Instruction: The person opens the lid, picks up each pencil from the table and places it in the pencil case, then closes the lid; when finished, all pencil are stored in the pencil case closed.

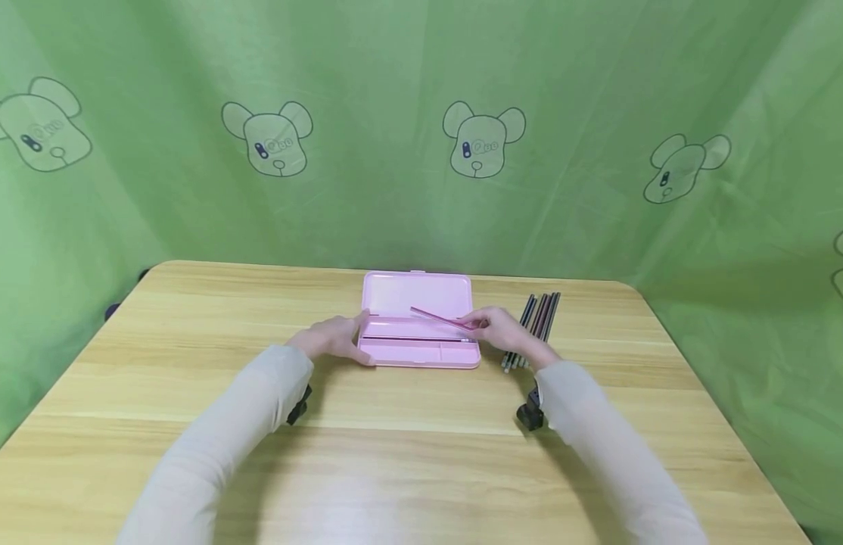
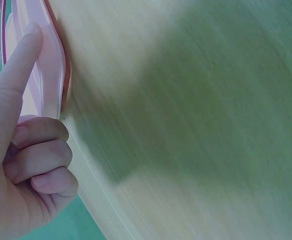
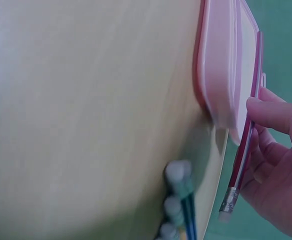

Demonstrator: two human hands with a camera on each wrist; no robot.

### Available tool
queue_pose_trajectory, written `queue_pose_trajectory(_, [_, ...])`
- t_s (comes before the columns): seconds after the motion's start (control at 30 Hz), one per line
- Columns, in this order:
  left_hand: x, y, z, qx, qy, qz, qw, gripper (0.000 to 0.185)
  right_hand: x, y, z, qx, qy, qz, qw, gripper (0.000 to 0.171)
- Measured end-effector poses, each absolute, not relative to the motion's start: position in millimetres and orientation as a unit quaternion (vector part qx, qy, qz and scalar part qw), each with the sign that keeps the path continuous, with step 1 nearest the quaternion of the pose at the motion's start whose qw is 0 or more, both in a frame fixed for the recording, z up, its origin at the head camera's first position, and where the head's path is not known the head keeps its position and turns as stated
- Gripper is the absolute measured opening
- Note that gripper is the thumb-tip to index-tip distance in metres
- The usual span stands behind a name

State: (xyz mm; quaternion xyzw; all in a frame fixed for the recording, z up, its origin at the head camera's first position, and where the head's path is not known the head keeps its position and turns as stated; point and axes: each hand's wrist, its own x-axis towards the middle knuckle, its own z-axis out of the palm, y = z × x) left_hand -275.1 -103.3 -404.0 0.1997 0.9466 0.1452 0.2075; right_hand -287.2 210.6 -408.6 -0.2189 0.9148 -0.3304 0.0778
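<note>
A pink pencil case (image 1: 421, 356) lies with its lid (image 1: 418, 291) raised at the back. One dark pencil (image 1: 415, 338) stretches along a long slot inside. My left hand (image 1: 335, 337) holds the case's left end; in the left wrist view its thumb (image 2: 18, 62) reaches over the case while the other fingers curl by the end. Between thumb and fingers, my right hand (image 1: 496, 327) pinches a dark red pencil (image 3: 246, 137) above the right part of the case. Its eraser end points down towards the wrist in the right wrist view, and the shaft slants across the lid.
Several dark pencils (image 1: 540, 325) lie side by side on the wooden table (image 1: 408, 454), right of the case and under the right forearm. A green curtain (image 1: 381, 204) with bear-head drawings hangs behind the table's back edge.
</note>
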Motion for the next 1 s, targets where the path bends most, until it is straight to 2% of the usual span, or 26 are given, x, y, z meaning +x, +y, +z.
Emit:
queue_pose_trajectory(0.2, [-274.7, -105.0, -404.5, 0.197, 0.947, 0.145, 0.208, 0.106, -290.9, 188.7, -405.1, -0.248, 0.91, -0.321, 0.083, 0.023])
queue_pose_trajectory(0.5, [-276.7, -100.1, -405.5, 0.196, 0.947, 0.141, 0.212, 0.107, -292.1, 163.8, -411.7, -0.283, 0.918, -0.274, 0.057, 0.02])
queue_pose_trajectory(1.0, [-276.6, -102.6, -403.5, 0.192, 0.947, 0.148, 0.213, 0.107, -294.8, 139.7, -421.2, -0.302, 0.922, -0.234, 0.065, 0.024])
